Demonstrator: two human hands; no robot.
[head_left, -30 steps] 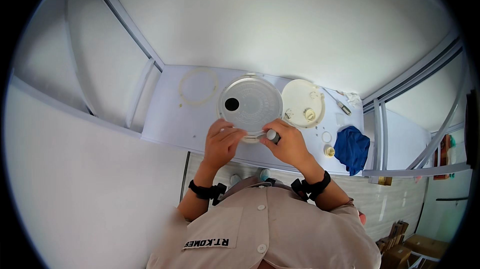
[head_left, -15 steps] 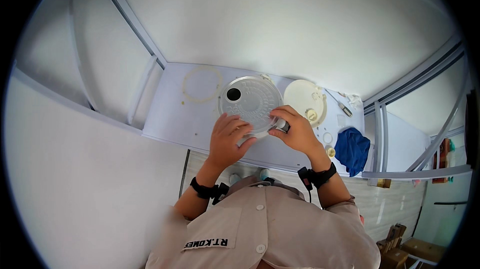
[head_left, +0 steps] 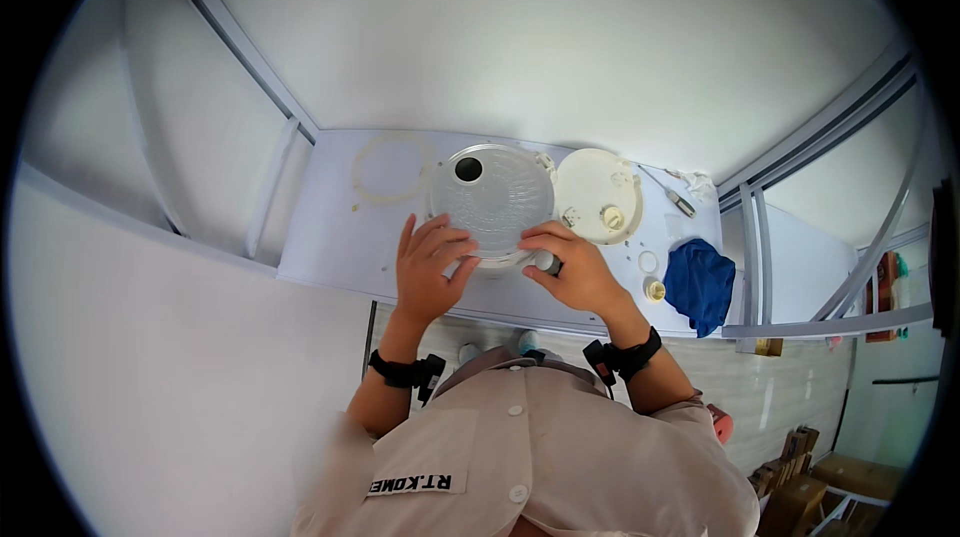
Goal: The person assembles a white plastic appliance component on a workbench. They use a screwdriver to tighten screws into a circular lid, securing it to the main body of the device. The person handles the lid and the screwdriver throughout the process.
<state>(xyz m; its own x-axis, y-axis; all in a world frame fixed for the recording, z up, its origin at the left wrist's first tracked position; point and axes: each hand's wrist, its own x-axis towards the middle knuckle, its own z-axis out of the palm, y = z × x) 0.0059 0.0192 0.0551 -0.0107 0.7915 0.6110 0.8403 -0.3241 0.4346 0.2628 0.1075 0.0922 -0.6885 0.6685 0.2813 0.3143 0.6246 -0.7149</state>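
Note:
A round silver metal lid (head_left: 500,182) with a dark hole near its far left edge lies in front of me, a cream rim under its near side. My left hand (head_left: 432,272) is at the lid's near left edge, fingers curled on the rim and thumb below. A grey bit shows between that thumb and the fingers. At the near right edge, my right hand (head_left: 575,272) pinches a small grey rounded piece (head_left: 545,262) between thumb and fingers. Whether this piece is joined to the lid, I cannot tell.
Right of the lid lies a cream round cover (head_left: 590,177) bearing a small cream cap (head_left: 612,217). Beyond it are a screwdriver (head_left: 680,201) and a blue cloth (head_left: 700,287). A cream ring part (head_left: 655,290) is beside the cloth. Back left lies a pale thin ring (head_left: 358,165).
My left hand has shifted slightly left along the lid's near edge. The grey piece in my right hand shows more of its rounded end. The view has shifted slightly.

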